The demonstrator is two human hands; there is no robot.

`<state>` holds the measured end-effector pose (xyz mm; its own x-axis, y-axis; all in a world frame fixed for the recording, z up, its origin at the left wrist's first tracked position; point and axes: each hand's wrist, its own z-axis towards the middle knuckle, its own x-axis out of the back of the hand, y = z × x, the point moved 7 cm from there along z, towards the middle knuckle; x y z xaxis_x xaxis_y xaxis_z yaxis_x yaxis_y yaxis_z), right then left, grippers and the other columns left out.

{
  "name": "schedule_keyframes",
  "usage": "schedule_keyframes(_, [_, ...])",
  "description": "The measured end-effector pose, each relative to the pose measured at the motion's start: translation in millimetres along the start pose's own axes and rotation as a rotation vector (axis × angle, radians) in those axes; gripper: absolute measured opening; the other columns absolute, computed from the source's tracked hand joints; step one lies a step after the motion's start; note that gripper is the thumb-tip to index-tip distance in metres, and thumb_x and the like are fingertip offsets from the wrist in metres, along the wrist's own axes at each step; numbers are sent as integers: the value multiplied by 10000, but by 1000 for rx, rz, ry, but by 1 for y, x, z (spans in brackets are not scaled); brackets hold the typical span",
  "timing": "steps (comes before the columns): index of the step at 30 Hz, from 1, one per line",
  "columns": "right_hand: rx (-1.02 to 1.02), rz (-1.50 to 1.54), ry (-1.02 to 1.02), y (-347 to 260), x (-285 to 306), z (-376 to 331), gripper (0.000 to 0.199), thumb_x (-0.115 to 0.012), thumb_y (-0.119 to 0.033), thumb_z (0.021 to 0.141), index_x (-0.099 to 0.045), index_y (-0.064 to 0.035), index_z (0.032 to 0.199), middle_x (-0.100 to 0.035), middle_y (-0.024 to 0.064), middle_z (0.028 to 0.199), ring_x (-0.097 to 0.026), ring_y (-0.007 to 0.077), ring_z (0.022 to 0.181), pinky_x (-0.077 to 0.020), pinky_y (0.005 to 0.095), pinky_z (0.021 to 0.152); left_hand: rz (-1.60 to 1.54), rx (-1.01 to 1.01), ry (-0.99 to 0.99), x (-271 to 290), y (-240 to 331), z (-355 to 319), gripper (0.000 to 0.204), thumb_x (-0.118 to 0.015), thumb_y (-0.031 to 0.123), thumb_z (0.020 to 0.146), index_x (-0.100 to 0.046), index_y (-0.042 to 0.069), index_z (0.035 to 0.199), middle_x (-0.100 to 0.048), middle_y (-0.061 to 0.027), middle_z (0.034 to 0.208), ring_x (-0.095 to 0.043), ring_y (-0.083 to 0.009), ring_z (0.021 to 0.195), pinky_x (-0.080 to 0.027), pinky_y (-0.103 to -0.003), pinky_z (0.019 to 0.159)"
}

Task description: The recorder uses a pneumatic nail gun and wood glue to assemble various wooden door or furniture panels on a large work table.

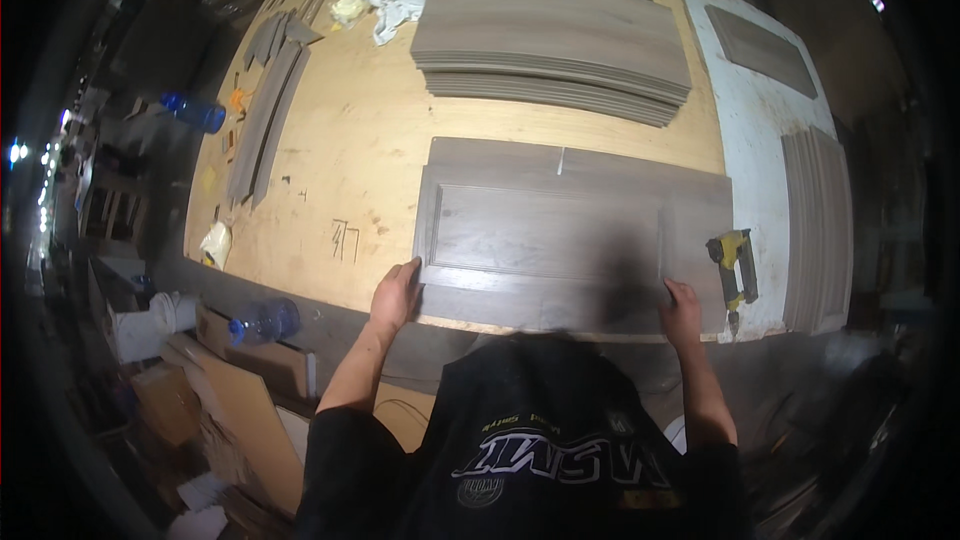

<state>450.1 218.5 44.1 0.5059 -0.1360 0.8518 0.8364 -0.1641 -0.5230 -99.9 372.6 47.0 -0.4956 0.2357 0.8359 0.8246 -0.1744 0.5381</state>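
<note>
Fingers (pixel 408 273) on the left hand (pixel 393 297) are held together and laid flat over the near left corner of the panel (pixel 545 230), thumb tucked along the edge, so pressing rather than pinching. The right hand (pixel 682 308) has its fingers bunched on the panel's near edge toward the right end; can't really tell if they're curled over the edge or just resting on it.

Biggest thing here is the desk (pixel 350 160), one big plywood top with a white strip (pixel 752 170) running down its right side. The grey panel lies flat at the near edge, right in front of the person, with a raised frame around a sunken middle and a small pale sliver sticking up at its far edge.

Behind it there's one stack of grey boards (pixel 555 40), too many to count. One more stack of boards (pixel 815 230) stands at the right edge, and a single loose board (pixel 760 50) lies on the white strip further back. On the left side a bundle of thin grey strips (pixel 265 115) runs front to back, four or five as far as I can make out.

One yellow nail gun (pixel 733 265) sits on the white strip just beside the panel's right end, near the right hand. One white rag (pixel 398 0) is at the far end.

Two plastic bottles with blue caps: one (pixel 195 112) off the left edge, another (pixel 265 320) lower down near the left arm.
</note>
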Motion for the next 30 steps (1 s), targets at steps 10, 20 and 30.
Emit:
schedule_keyframes(10, [-58,-26,-61,0,4,3,569,-823,20,736,-682,-96,1274,-634,136,962,-623,295,821,-528,398,766,-62,-61,19,2,-2,2,464,-740,20,853,-623,20,1302,-670,-212,1024,-654,-417,968,-545,-461,846])
schedule_keyframes(20, [-373,117,303,32,-29,-36,593,-759,2,745,-629,-80,1318,-642,129,1021,-626,260,891,-531,382,809,444,-6,-197,21,49,71,428,-766,319,894,-668,72,1229,-674,-184,1216,-646,-391,1108,-528,-466,941])
schedule_keyframes(30, [-1048,1528,484,-86,-93,-49,173,-634,-51,936,-625,-69,1108,-600,52,1035,-583,137,982,-512,341,827,166,-530,-332,-131,224,249,438,-745,305,908,-676,30,1241,-639,-199,1293,-599,-391,1203,-489,-466,1027])
